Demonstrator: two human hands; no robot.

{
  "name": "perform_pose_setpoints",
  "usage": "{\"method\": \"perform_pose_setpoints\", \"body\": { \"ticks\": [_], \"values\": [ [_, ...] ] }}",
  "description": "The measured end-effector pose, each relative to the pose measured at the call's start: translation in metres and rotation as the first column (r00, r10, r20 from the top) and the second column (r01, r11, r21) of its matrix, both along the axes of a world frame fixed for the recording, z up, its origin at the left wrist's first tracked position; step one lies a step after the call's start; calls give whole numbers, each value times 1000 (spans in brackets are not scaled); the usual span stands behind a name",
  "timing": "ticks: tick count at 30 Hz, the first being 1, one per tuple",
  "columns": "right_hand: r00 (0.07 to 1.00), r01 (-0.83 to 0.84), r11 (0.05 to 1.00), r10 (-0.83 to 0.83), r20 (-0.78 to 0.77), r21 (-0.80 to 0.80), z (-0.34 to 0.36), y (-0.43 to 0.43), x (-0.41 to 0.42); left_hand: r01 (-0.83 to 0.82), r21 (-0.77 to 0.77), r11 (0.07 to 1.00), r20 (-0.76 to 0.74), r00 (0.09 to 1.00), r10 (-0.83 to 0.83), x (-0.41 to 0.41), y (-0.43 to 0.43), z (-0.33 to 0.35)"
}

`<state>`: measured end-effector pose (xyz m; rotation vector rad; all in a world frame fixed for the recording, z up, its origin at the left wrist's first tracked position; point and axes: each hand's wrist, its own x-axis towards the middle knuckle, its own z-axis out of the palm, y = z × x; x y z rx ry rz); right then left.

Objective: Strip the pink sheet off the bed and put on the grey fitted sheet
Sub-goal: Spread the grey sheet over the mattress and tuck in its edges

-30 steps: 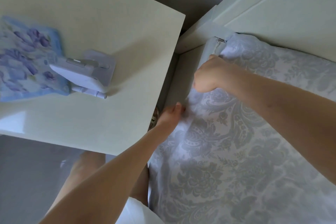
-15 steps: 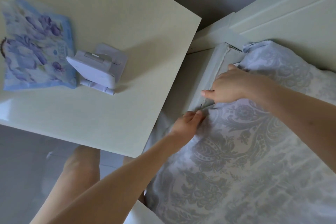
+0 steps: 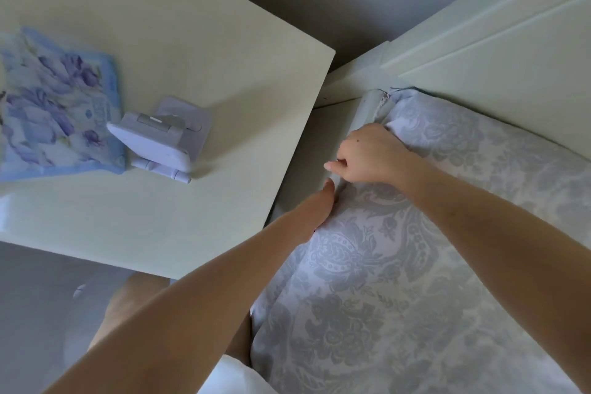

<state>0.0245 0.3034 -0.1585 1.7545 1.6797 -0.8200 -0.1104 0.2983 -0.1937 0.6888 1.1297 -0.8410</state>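
The step in hand looks like seating the sheet's corner at the head of the bed. The left hand (image 3: 318, 208), at frame centre, lies flat with fingers straight and together, pressing the cloth's edge down the mattress side. Just above and right of it, the right hand (image 3: 367, 153) is curled, one fingertip poking left, and seems to pinch the hem, though the cloth inside its fingers is hidden. The grey fitted sheet (image 3: 399, 265) covers the mattress across the lower right. Above the right hand the mattress corner (image 3: 364, 112) shows bare and pale, so the pocket is not yet over it. To do this well, the right hand should draw the hem up and out over that corner, then down its side, while the left keeps the side edge pinned so it cannot creep back. No pink sheet is in view. At the far left a floral packet (image 3: 57, 99) lies beside a folding stand (image 3: 160, 134) on the bedside table (image 3: 208, 41). The table's edge sits close to the mattress and leaves a narrow gap for the hands. At the upper right the headboard (image 3: 479, 41) crowds the corner.
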Motion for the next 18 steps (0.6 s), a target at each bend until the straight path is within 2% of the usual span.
{"method": "perform_pose_setpoints", "body": {
  "ticks": [1,3,5,7,9,11,14,17,18],
  "values": [
    [999,-14,997,17,-37,76,-1,-3,1,1,54,999,11,1000,-2,-1,3,1],
    [994,6,963,25,-111,270,-2,-7,3,52,271,961,89,993,-79,-1,13,8],
    [981,119,870,-27,-193,479,4,-7,3,46,540,841,170,972,-162,1,28,22],
    [960,263,709,-127,-249,654,16,-12,1,-38,705,708,218,962,-166,9,43,34],
    [938,331,509,-269,-218,794,37,-25,2,-195,765,613,337,934,-123,21,56,52],
    [879,335,357,-452,-152,872,59,-51,10,-327,714,620,496,860,-117,40,62,68],
    [722,384,243,-681,-125,891,77,-96,24,-328,461,825,620,784,-34,74,61,72],
    [581,465,180,-800,-145,867,80,-134,29,-187,299,936,486,874,20,110,51,70],
    [540,499,162,-827,-159,852,77,-144,28,-206,241,948,461,884,74,118,50,65]
  ]
}}
